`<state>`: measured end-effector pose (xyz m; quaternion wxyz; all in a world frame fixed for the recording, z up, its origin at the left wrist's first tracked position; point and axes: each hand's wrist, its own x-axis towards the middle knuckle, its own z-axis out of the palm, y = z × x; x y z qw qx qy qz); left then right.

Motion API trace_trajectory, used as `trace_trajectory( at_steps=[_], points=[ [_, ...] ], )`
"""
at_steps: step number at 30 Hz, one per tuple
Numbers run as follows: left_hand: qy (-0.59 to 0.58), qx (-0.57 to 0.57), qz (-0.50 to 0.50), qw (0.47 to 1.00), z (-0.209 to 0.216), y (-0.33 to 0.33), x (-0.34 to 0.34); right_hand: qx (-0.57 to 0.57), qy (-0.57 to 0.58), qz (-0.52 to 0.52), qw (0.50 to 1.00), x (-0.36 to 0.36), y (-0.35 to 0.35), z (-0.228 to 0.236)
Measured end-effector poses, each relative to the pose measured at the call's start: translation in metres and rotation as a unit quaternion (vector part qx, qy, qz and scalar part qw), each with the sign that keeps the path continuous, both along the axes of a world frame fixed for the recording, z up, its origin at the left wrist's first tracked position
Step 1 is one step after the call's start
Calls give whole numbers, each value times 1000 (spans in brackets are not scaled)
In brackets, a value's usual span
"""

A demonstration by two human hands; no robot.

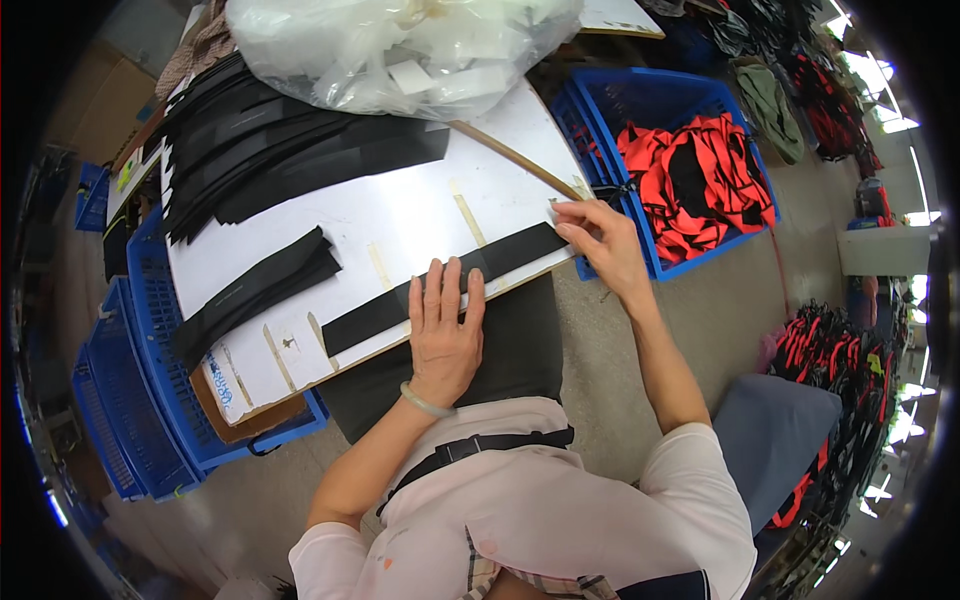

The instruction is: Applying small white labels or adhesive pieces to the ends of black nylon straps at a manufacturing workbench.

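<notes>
A long black fabric strip (pixel 375 322) lies along the near edge of the white work board (pixel 400 215). My left hand (pixel 445 320) rests flat on its middle, fingers stretched out and pressing it to the board. At the strip's right end is my right hand (pixel 608 245), fingers bent and their tips apart. One digit of it touches or nearly touches the strip's corner; I cannot tell which. Left of the strip lies a short stack of black strips (pixel 255 290). Farther back, a larger fanned pile of black strips (pixel 300 150) covers the board's far left.
A clear plastic bag (pixel 400 50) with pale pieces sits at the back. A wooden stick (pixel 515 158) lies beside it. On the right stands a blue crate (pixel 735 240) of red and black fabric pieces (pixel 690 185). Blue baskets (pixel 150 400) flank the board's left side.
</notes>
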<state>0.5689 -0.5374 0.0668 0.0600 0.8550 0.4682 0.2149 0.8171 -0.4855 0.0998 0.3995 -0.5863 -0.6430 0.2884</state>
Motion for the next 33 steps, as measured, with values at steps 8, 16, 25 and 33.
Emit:
trace_trajectory(
  at_steps=[8,16,25,33],
  points=[
    [7,17,7,1000,1,1,4,-211,-90,84,970,-6,37,27],
    [8,26,11,1000,-1,-1,2,-102,-190,104,971,0,38,8],
    [7,28,18,999,0,2,1,-108,-96,119,982,5,41,7],
    [-8,34,10,999,-5,2,2,-125,-153,109,974,9,38,12]
  ],
)
